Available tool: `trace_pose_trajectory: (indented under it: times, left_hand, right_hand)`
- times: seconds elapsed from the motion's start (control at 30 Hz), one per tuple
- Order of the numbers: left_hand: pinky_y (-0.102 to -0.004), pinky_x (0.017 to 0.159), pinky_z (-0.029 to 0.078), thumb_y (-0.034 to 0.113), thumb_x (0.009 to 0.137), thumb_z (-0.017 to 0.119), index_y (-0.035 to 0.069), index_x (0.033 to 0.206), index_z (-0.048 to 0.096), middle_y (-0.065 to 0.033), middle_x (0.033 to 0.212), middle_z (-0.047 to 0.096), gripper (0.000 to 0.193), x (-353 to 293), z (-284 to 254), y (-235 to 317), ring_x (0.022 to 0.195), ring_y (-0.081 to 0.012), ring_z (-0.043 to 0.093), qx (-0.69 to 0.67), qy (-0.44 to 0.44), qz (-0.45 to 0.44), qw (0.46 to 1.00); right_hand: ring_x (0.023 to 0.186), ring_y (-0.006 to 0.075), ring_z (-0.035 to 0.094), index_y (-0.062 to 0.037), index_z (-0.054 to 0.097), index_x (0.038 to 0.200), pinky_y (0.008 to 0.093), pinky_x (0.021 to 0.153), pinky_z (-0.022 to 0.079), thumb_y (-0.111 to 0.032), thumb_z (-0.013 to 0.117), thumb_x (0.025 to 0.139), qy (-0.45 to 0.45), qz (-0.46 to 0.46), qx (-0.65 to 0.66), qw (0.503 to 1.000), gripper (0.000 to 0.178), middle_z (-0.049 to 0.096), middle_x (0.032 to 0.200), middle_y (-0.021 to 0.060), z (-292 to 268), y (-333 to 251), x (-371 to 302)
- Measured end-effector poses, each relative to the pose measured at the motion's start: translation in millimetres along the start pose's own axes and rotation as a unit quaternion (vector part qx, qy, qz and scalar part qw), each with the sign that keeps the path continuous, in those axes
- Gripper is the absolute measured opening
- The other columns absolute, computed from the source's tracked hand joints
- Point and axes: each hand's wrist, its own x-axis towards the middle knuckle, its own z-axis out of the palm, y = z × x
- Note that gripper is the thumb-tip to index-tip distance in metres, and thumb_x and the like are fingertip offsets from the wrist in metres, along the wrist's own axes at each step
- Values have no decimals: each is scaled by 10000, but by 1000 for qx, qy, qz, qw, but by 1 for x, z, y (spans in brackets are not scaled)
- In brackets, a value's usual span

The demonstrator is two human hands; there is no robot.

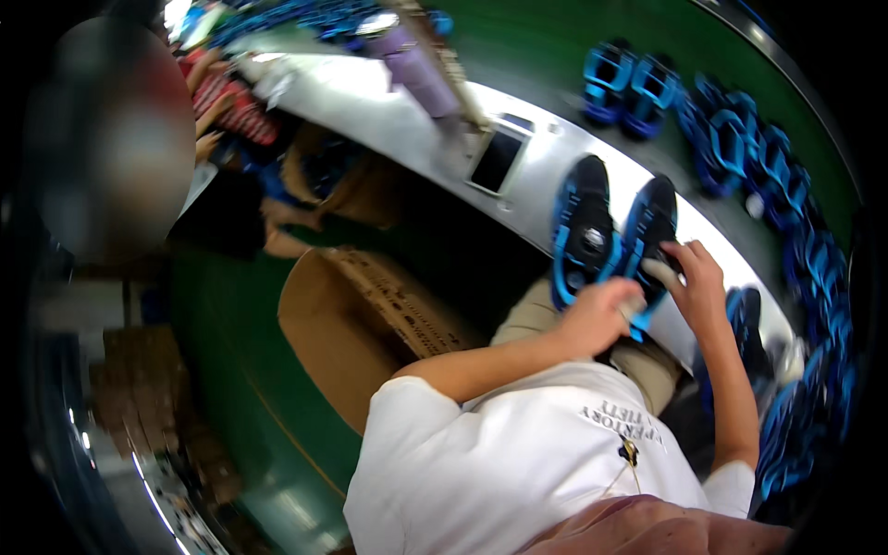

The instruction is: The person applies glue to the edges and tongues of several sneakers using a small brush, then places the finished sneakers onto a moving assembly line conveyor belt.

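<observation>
Two black-and-blue sports shoes lie side by side at the near edge of a white bench [527, 217], toes pointing away. My right hand [696, 277] is on the right shoe [650, 222], its fingers and thumb pinching the side near the opening. Close to that shoe's heel, my left hand [601, 319] is closed, with a pale patch at the fingertips. Whatever it grips there is too blurred to make out. The left shoe [583, 217] rests untouched beside them.
A phone [499, 159] and a purple bottle [416, 69] are farther left on the bench. Beyond it, several shoes [721, 139] line a green surface, curving down the right side. An open cardboard box [338, 342] stands at my left. Another person's arm [208, 116] shows at upper left.
</observation>
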Motion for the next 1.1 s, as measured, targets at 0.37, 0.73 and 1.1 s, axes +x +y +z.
trace_pose_trajectory:
  times: [0.37, 0.73, 1.1]
  left_hand:
    - [-321, 820, 531, 157, 989, 492, -46, 1202, 506, -124, 1132, 581, 294, 29, 22, -8, 1044, -240, 624, -342, -12, -83, 936]
    - [-297, 754, 553, 163, 994, 481, -39, 1244, 483, -122, 1187, 574, 321, 31, 11, -6, 1075, -253, 621, -335, -61, -111, 934]
    - [-297, 747, 563, 156, 992, 487, -24, 1220, 496, -114, 1174, 576, 291, 30, 13, -8, 1079, -260, 622, -351, -38, -120, 928]
  right_hand:
    - [781, 271, 618, -49, 667, 956, 362, 680, 493, -213, 751, 744, -18, -24, 19, 999, 281, 607, 892, 94, -1, 10, 4]
    - [781, 249, 561, -85, 684, 1035, 337, 696, 466, -205, 752, 746, -41, -4, 38, 998, 321, 532, 858, 88, -2, 10, 10]
    - [744, 259, 588, -83, 687, 994, 347, 656, 478, -198, 768, 726, -34, -43, 121, 991, 302, 543, 845, 91, -5, 16, 10]
